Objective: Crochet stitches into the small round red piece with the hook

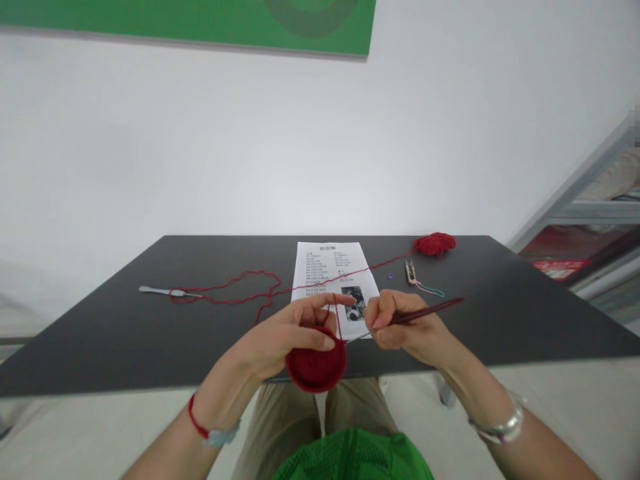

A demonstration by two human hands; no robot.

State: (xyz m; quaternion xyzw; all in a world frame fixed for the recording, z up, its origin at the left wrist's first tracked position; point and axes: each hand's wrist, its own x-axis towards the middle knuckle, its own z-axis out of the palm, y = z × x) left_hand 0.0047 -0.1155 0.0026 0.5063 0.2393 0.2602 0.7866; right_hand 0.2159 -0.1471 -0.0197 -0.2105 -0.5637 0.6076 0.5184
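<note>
A round red crochet piece [317, 367] is pinched in my left hand [295, 333], thumb on its face, near the table's front edge. Red yarn loops over my left forefinger, which is stretched out to the right. My right hand [400, 320] is closed round the dark red handle of a crochet hook [430, 309]. The hook's thin metal shaft points left and its tip meets the right rim of the crochet piece. Whether a loop sits on the tip is too small to tell.
On the dark table [125, 340] lie a printed pattern sheet [310, 257], a second hook with a grey handle [155, 290], loose red yarn [245, 300], a red yarn ball [435, 244], thread snips [411, 272] with a cord, and a small purple ring [391, 276]. A white wall rises behind.
</note>
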